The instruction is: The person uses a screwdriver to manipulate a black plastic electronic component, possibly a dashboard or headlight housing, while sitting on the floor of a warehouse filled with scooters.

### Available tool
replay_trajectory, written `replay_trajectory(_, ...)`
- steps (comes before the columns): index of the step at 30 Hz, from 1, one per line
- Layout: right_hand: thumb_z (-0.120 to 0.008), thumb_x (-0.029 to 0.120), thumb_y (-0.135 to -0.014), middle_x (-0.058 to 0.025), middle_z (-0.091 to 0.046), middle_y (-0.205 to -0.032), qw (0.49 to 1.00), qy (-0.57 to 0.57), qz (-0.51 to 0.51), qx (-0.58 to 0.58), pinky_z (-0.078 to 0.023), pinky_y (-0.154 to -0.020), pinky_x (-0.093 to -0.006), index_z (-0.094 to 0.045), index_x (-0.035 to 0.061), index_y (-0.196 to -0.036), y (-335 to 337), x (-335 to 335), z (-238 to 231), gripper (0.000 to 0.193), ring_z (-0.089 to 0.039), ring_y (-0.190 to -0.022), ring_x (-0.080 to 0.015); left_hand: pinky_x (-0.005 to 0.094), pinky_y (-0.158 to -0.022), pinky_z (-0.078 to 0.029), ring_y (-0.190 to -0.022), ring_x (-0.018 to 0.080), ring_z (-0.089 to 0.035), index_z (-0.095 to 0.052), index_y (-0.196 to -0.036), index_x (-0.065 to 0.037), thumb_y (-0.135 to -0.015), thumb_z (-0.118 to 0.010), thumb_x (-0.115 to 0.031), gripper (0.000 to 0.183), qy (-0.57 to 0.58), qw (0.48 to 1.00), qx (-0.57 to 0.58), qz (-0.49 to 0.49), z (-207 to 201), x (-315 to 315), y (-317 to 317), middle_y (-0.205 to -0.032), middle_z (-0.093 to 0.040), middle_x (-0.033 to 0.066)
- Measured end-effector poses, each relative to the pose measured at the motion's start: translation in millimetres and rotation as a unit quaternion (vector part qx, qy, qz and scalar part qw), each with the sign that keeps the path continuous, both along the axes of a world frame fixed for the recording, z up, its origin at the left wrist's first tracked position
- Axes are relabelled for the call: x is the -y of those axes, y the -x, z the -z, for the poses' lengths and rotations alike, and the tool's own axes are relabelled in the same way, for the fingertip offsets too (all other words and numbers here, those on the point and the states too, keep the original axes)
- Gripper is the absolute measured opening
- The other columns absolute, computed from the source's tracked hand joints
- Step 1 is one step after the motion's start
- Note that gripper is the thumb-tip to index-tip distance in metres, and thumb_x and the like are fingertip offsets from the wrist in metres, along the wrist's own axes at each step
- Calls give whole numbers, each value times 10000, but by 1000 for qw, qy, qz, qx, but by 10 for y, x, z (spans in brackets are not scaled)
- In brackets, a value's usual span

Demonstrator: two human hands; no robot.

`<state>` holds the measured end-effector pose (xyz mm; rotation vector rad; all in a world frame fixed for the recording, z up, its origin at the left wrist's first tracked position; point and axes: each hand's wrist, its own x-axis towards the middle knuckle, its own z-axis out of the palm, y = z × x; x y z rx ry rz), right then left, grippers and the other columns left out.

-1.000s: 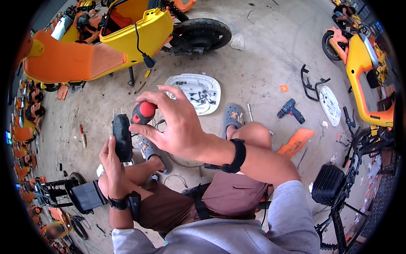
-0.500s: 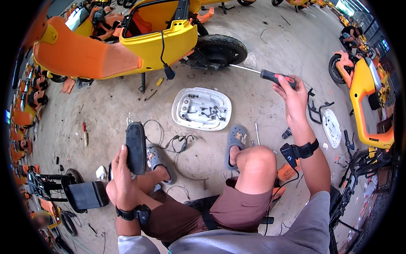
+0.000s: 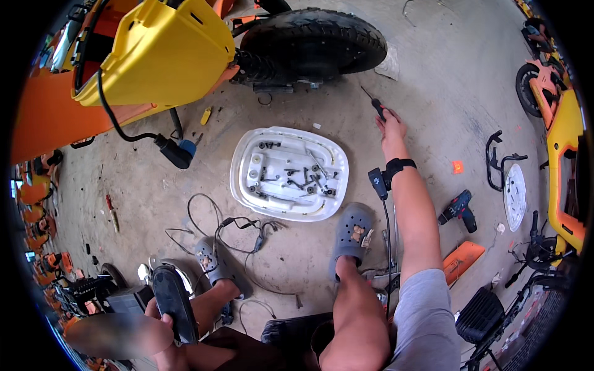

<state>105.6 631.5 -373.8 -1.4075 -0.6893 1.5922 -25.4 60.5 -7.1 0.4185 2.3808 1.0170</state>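
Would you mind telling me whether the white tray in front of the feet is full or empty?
Neither: the white tray is partly filled, with dark bolts scattered inside and bare white plastic showing between them.

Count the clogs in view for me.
2. The left clog is by the loose cables; the right clog is by the near right corner of the white tray. Others may be hidden toward the edges.

Near left, we see our left hand (image 3: 163,324) partly blurred and partly behind the black oblong piece (image 3: 176,303); our right hand (image 3: 392,131) covers some of the screwdriver (image 3: 378,110). The far-left yellow scooter (image 3: 167,55) is cut off.
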Motion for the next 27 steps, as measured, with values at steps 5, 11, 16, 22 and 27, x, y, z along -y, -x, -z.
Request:
replay_trajectory(5,-617,0,-879,-158,-623,-1069,998,-37,4,-49,-588,-750,-325,-492,-75,-1263,248,-148,151,411,-670,-825,-258,391,-705,-536,-878,321,-608,-477,-1285,-9,-842,-662,-187,512,-4,999,-32,-20,209,-66,21,-1115,-556,228)
replay_trajectory(11,-631,-23,-862,-162,-630,-1024,999,-36,-9,-26,-596,-699,-297,-523,-95,-1230,485,-80,326,390,-668,-766,-220,438,-752,-517,-950,369,-587,-505,-1277,-28,-839,-669,-159,486,1,995,-77,59,225,-102,96,-1182,-519,264)
replay_trajectory(16,-595,-34,-875,-188,-610,-1062,999,-20,1,-46,-604,-739,-329,-492,-95,-1232,568,45,303,377,-673,-818,-265,527,-863,-489,-1102,483,-541,-548,-1269,-69,-841,-680,-89,449,41,980,-130,148,182,260,96,-1306,-461,333)
replay_trajectory(22,-518,-7,-927,-215,-598,-1131,985,18,-80,-154,-565,-894,-396,-496,-97,-1184,-110,312,-31,273,-649,-967,-342,478,-814,-507,-1085,460,-562,-513,-1303,-73,-881,-611,-59,433,-111,974,147,-135,94,202,92,-1270,-512,309)
replay_trajectory(27,-526,73,-949,-214,-587,-1187,971,99,-149,-160,-482,-1017,-390,-513,-80,-1185,-860,1036,-1077,282,-590,-1111,-313,287,-531,-561,-659,180,-645,-429,-1282,54,-855,-622,-313,595,-168,969,100,-149,139,170,-56,-918,-636,173)
